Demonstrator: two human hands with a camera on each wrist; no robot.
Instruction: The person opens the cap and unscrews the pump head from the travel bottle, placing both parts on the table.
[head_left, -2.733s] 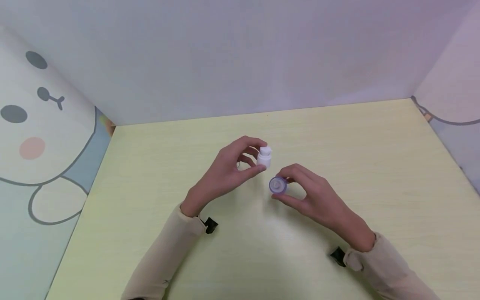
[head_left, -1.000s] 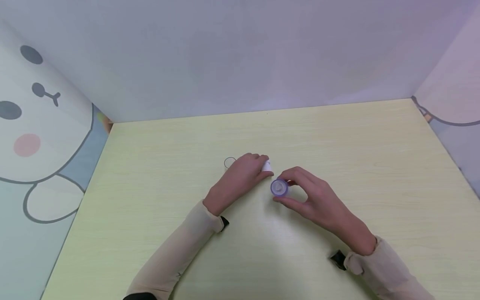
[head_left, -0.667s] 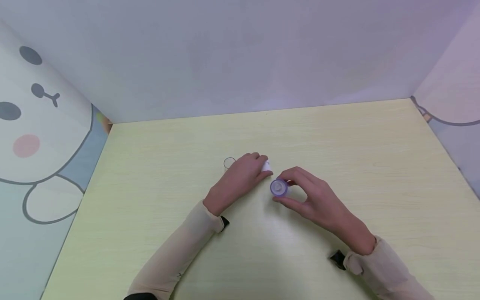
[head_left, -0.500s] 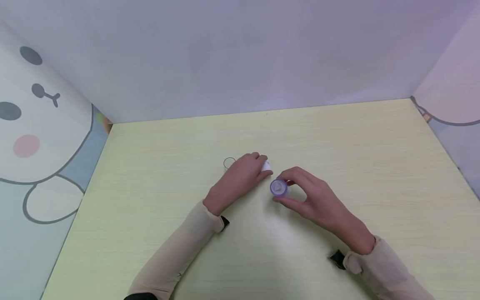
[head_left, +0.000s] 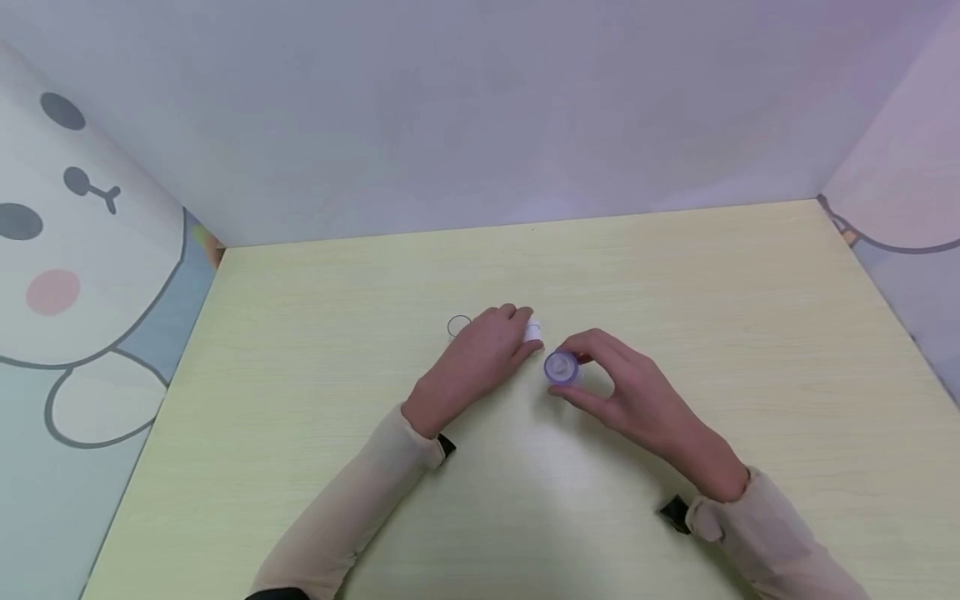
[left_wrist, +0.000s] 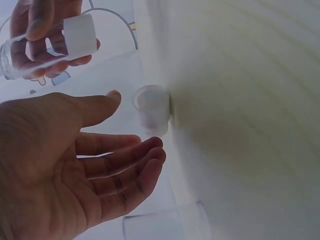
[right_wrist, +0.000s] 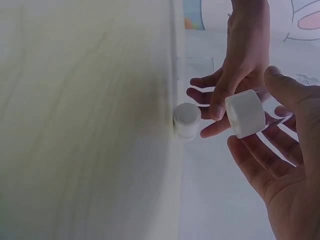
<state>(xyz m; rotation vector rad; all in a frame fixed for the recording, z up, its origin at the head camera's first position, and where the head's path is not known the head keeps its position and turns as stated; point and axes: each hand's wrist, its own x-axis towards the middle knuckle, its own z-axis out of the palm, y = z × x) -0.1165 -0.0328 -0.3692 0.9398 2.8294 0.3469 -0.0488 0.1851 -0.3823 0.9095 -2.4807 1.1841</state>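
Note:
My right hand (head_left: 637, 396) pinches a small clear bottle (head_left: 561, 367) by its sides, thumb on one side and fingers on the other. Its open top faces the head camera with a purple tint at the rim, and the white lower part (right_wrist: 246, 114) shows in the right wrist view. A white pump top (left_wrist: 152, 110) lies on the table, its round end toward the wrist cameras. Beside it is my left hand (head_left: 480, 354), low over the table. In the left wrist view its fingers are loosely bent, thumb apart, with nothing between them and the pump top just beyond the fingertips.
A clear cylindrical cap (left_wrist: 165, 225) stands on the pale wooden table (head_left: 712, 308), partly behind my left hand; its thin rim shows in the head view. A plain wall (head_left: 480, 117) rises along the far edge, with cartoon-printed panels (head_left: 112, 292) at the sides.
My left hand has brought the white pump top down to the table, uncovering the clear cap's rim. My right hand keeps hold of the bottle and has shifted slightly.

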